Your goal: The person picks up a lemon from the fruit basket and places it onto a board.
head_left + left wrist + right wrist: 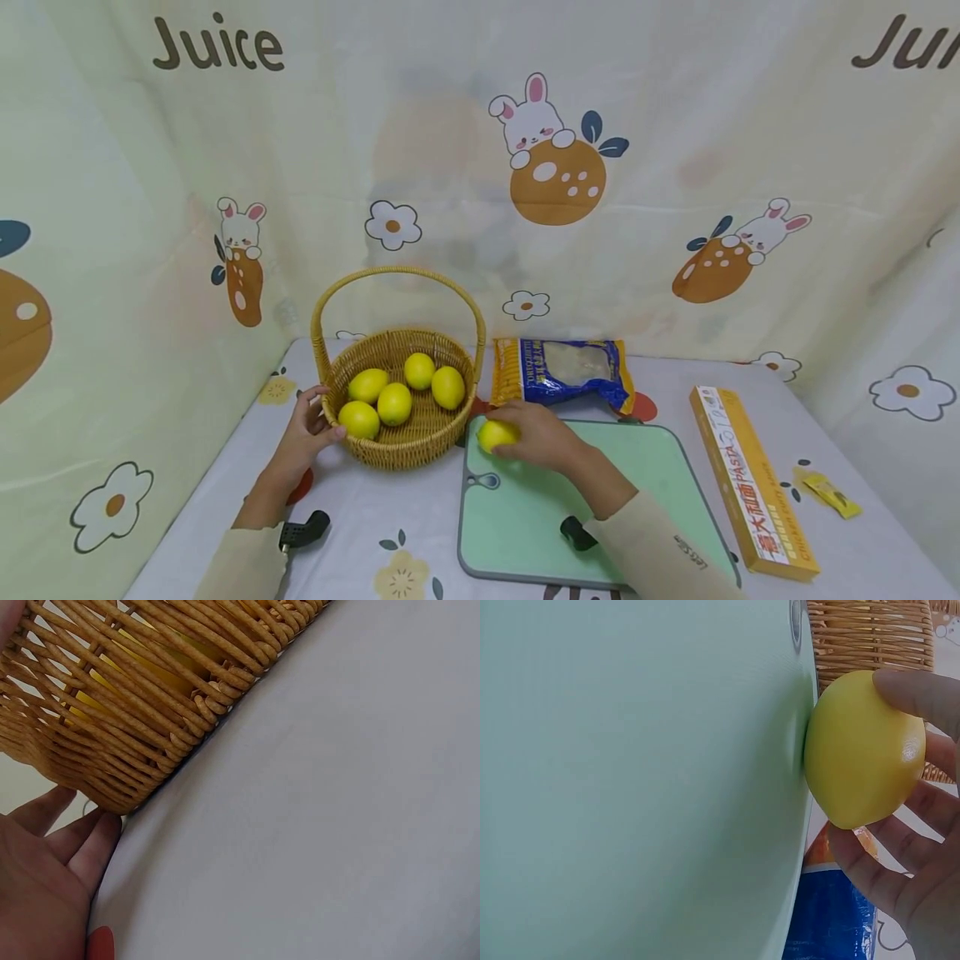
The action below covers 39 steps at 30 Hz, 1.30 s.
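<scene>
A wicker basket (401, 450) with a tall arched handle stands at the back left, holding several yellow lemons (394, 404). My left hand (303, 429) holds the basket's left side, thumb near the rim; in the left wrist view its fingers (94, 844) lie against the outer wall close to the base. Over the upper left corner of a pale green cutting board (570, 500), my right hand (543, 437) grips another lemon (497, 435). The right wrist view shows that lemon (866, 750) between thumb and fingers, right at the board's surface.
Behind the board lies a blue and yellow pasta bag (562, 371). A long orange pasta box (750, 483) lies right of the board, with a small yellow packet (832, 495) beyond it. A printed curtain (450, 167) hangs behind the table.
</scene>
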Each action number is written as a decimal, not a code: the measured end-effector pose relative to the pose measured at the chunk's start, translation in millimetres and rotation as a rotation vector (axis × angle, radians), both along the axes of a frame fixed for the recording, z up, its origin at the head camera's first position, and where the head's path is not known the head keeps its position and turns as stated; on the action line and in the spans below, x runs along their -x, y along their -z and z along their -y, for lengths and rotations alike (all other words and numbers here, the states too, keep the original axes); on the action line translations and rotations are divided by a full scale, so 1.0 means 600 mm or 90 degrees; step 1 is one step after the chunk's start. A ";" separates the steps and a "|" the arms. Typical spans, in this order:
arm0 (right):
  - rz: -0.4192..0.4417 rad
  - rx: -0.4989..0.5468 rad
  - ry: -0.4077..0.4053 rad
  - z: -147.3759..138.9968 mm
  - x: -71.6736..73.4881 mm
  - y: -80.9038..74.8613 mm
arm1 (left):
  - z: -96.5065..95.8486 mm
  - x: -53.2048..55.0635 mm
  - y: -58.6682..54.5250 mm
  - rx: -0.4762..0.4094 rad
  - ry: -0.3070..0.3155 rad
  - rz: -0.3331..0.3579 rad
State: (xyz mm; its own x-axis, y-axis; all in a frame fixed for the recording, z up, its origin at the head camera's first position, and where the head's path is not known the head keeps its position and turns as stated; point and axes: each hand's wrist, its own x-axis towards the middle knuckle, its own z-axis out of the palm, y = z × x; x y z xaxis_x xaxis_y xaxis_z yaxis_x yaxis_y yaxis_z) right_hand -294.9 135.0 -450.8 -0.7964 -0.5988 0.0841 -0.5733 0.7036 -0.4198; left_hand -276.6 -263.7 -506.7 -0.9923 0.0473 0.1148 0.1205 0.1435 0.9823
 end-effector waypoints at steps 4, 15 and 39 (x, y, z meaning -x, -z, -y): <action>0.002 -0.002 0.007 0.002 -0.002 -0.001 | 0.000 -0.001 0.000 -0.004 0.004 -0.004; -0.007 -0.032 0.018 0.010 -0.002 0.005 | -0.001 0.001 -0.002 0.002 -0.002 -0.008; -0.023 -0.061 0.028 0.014 -0.002 -0.018 | -0.005 -0.003 -0.004 0.002 -0.013 0.012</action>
